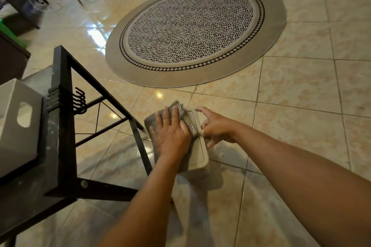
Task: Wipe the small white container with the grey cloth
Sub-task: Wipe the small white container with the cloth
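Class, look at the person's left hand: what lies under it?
The left hand presses flat on the grey cloth, which lies over the small white container. The container's right strip shows; the part under cloth and hand is hidden. The right hand steadies its edge.

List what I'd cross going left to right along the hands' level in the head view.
White bin → black metal rack frame → grey cloth → left hand → small white container → right hand → bare tiled floor.
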